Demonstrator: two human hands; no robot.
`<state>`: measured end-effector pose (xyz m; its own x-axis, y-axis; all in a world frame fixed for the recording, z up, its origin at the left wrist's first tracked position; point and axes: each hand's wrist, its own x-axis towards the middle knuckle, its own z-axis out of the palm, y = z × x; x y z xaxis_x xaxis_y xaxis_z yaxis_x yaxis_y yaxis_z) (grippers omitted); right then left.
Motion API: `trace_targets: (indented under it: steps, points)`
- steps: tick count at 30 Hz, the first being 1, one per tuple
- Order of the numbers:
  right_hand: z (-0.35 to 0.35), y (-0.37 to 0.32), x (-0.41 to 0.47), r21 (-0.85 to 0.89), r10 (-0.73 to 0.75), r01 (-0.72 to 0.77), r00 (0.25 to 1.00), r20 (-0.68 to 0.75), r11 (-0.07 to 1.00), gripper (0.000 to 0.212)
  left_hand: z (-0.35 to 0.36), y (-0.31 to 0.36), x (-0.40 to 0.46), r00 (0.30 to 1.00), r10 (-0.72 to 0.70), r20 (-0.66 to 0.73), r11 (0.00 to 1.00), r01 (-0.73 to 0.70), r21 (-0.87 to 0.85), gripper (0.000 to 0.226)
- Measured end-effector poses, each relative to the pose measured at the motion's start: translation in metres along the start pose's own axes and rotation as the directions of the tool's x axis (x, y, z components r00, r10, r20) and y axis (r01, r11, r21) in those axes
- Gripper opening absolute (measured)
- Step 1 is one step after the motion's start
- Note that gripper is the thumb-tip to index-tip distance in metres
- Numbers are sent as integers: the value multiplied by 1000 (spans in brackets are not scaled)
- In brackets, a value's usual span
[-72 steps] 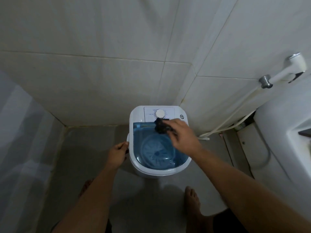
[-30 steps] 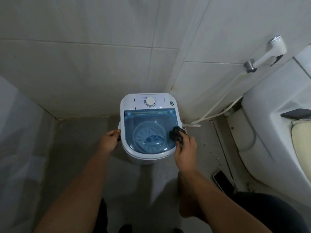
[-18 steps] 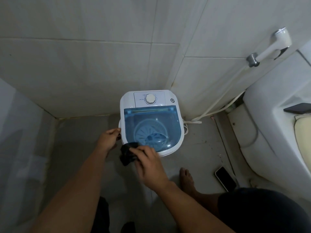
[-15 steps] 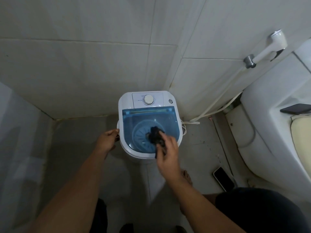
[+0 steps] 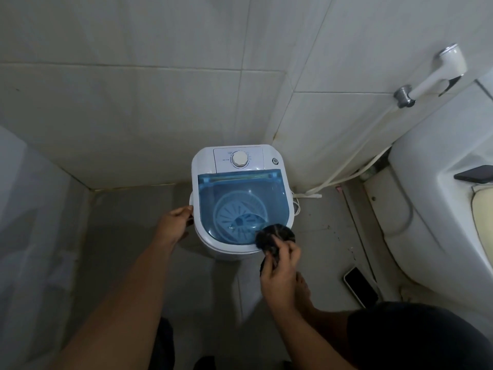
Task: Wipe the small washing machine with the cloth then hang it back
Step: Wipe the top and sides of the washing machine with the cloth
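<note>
A small white washing machine (image 5: 205, 166) with a see-through blue lid and a round dial stands on the floor in the tiled corner. My right hand (image 5: 280, 273) grips a dark bunched cloth (image 5: 274, 236) and presses it on the lid's front right rim. My left hand (image 5: 174, 222) holds the handle on the machine's left side, fingers curled around it.
A white toilet (image 5: 432, 204) fills the right side, with a dark phone (image 5: 474, 174) on its tank. Another phone (image 5: 360, 287) lies on the floor beside it. A spray hose (image 5: 426, 81) hangs on the right wall. A translucent panel (image 5: 24, 222) borders the left. My bare foot is under my right hand.
My right hand slid the cloth from the middle of the lid to its front right rim. My left hand stayed on the side handle.
</note>
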<state>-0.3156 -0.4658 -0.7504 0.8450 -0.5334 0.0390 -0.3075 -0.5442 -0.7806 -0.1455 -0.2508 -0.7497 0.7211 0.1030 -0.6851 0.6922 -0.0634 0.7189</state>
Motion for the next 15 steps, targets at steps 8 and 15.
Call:
trace_targets:
  steps: [8,15]
  points:
    - [46,-63,-24,162,-513,508,695,504,846,50,-11,-1,3,998,7,55,1000,-7,9,31]
    - [16,-59,79,-70,-204,233,936,285,970,64,-23,-11,-2,997,61,55,997,-63,45,30]
